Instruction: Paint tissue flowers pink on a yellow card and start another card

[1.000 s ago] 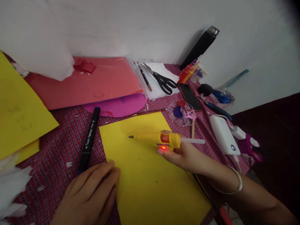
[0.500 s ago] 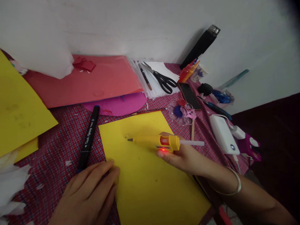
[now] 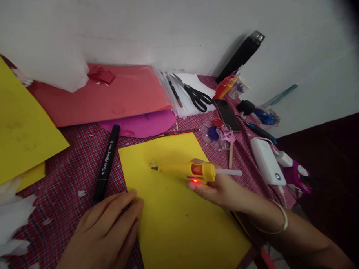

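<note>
In my right hand (image 3: 217,192) is a yellow hot glue gun (image 3: 183,171), its red light lit and a pale glue stick (image 3: 229,172) jutting from the back. The metal nozzle points left, at a small patch of clear glue (image 3: 152,163) on a yellow sheet (image 3: 177,232). Whether the tip touches the paper I cannot tell. My left hand (image 3: 103,231) lies flat with fingers stretched out, their tips on the sheet's left edge. Just beyond it a black marker (image 3: 106,164) rests on the checked cloth.
Red sheets (image 3: 113,97) and a pink piece (image 3: 138,126) lie at the back. Scissors (image 3: 196,96), a phone (image 3: 226,114), a clear flower-shaped palette (image 3: 215,134) and a white power bank (image 3: 267,161) are to the right. More yellow paper (image 3: 20,132) and torn white scraps (image 3: 12,226) sit left.
The glue gun's tip has shifted very slightly left, and the glue stick reaches out a little less far behind. My left hand has stayed in place.
</note>
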Motion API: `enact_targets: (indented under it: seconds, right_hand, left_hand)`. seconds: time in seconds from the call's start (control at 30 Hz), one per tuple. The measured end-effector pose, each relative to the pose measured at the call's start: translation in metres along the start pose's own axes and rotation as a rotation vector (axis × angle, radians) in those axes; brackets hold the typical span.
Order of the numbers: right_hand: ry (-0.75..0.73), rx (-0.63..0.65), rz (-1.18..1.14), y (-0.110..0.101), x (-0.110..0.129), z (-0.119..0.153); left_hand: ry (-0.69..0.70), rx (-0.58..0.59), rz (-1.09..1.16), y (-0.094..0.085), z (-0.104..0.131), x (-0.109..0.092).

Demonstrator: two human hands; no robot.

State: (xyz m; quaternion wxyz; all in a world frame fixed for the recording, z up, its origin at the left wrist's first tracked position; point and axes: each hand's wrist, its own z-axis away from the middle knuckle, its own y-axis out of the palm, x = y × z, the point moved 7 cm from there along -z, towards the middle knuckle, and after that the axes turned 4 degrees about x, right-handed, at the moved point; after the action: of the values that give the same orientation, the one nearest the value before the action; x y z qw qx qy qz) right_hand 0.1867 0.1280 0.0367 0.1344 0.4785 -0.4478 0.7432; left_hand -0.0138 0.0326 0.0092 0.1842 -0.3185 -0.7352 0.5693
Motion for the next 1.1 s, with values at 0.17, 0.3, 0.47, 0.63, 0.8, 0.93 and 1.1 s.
enact_targets:
  seconds: [0.17, 0.3, 0.47, 0.63, 0.8, 0.93, 1.1]
  right_hand:
    - [-0.02, 0.009, -0.007, 0.002, 0.001, -0.001]
    - [-0.021, -0.006, 0.007, 0.003, -0.001, -0.003]
    - [-0.024, -0.014, 0.006, 0.005, 0.001, -0.008]
    - [-0.031, -0.015, -0.014, 0.006, 0.001, -0.011]
    - [-0.039, -0.042, -0.015, 0.004, 0.002, -0.012]
    - [-0.063, -0.05, -0.017, 0.004, 0.003, -0.012]
    - [-0.084, -0.029, -0.012, 0.005, 0.003, -0.012]
  left_hand:
    - [-0.016, 0.013, -0.01, 0.001, 0.001, 0.0]
    - [0.01, 0.024, -0.006, 0.0, -0.001, -0.002]
    - [-0.033, 0.008, 0.03, 0.0, -0.001, 0.001]
    - [-0.086, 0.003, 0.05, 0.0, 0.001, 0.002]
    - [-0.088, -0.007, 0.039, -0.001, 0.0, 0.002]
    - [-0.089, -0.009, 0.045, -0.001, 0.0, 0.002]
    - [-0.081, 0.009, 0.056, -0.001, -0.001, 0.001]
